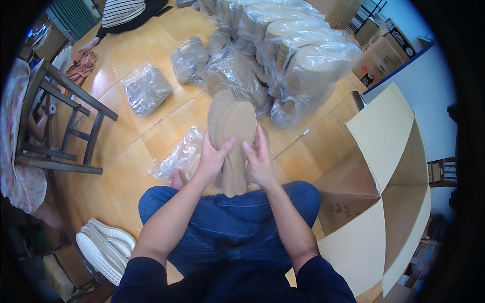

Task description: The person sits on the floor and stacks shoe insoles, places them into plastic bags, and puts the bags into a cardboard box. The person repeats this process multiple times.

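Above my crossed legs I hold a stack of tan insoles between both hands, somewhat fanned, heel ends toward me. My left hand grips its left side with the thumb on top. On the right edge, my right hand closes the same way, thumb near the top insole. A crumpled clear plastic bag lies on the floor just left of my left hand. Beyond the stack, several more insoles sit in clear bags.
A big open cardboard box stands at my right, flaps spread. Bagged insoles are piled high at the far right; one bag lies apart. White shoe soles are at lower left, near a wooden stool. Another person sits far left.
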A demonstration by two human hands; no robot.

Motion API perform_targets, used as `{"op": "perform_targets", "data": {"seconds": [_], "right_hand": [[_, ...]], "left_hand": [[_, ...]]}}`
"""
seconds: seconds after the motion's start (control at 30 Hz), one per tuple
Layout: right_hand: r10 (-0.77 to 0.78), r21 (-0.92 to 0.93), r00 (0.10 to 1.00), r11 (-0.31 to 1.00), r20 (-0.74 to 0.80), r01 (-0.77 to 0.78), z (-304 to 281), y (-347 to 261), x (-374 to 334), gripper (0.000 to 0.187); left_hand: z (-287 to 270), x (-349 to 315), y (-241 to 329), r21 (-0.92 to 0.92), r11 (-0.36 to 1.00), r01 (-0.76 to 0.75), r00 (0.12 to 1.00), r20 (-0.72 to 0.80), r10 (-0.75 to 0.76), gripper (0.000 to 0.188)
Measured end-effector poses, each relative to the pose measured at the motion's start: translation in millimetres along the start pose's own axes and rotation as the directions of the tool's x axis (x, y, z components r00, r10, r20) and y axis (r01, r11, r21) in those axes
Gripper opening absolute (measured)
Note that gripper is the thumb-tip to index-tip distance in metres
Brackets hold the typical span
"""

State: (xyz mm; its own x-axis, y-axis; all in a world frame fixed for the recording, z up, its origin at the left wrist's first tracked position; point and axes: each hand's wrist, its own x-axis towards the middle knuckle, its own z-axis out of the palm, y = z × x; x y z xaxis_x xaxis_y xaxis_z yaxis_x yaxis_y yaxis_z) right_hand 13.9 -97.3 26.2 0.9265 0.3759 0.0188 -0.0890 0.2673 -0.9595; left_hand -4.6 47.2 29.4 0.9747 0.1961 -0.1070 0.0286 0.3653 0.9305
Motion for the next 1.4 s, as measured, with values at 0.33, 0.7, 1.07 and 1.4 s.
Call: {"op": "perform_targets", "data": {"seconds": [0.33, 0.7, 1.07, 1.4], "right_hand": [[-0.001, -0.022, 0.988, 1.000, -0.155, -0.002, -11, 22, -5, 0.059], [0.011, -0.187, 0.995, 0.982, -0.098, -0.029, -10, 15, -2, 0.100], [-0.135, -0.341, 0.977, 0.937, -0.162, 0.073, -11, 18, -6, 0.095], [0.169, 0.745, 0.986, 0.658, -0.005, -0.109, -32, -14, -7, 0.065]], "left_hand": [[-1, -3, -18, 0.002, 0.994, 0.111, 0.978, 0.180, -0.109, 0.057], [-5, 1, -17, -0.117, 0.970, 0.213, 0.977, 0.000, -0.214, 0.053], [-1, -2, -16, -0.035, 0.965, 0.261, 0.964, 0.061, -0.259, 0.053], [-15, 1, 11, -0.664, 0.643, 0.381, 0.921, 0.337, -0.197, 0.061]]}}
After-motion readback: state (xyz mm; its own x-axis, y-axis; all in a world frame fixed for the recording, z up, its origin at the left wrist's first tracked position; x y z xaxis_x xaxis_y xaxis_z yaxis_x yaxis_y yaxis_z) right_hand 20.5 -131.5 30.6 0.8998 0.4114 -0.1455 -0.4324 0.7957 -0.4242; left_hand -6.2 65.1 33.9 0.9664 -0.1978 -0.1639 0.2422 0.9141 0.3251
